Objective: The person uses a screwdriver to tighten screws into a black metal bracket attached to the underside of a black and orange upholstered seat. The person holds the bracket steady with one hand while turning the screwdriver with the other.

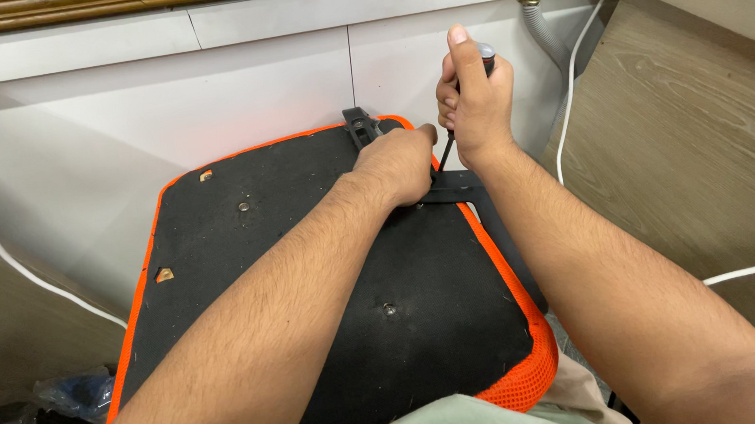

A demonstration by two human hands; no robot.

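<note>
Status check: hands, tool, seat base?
Right hand shut on black-handled screwdriver, upright. Left hand presses black metal bracket onto black, orange-edged seat underside. Tip hidden behind left hand.

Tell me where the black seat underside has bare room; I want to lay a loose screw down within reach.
Free: the left half of the black panel, between the orange rim and the left forearm, around small screw holes. Crowded: the far right corner, where the left hand, right hand, screwdriver and black bracket meet.

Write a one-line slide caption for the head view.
Right hand drives a screwdriver into a black bracket on an orange-edged black seat underside; left hand steadies.
</note>
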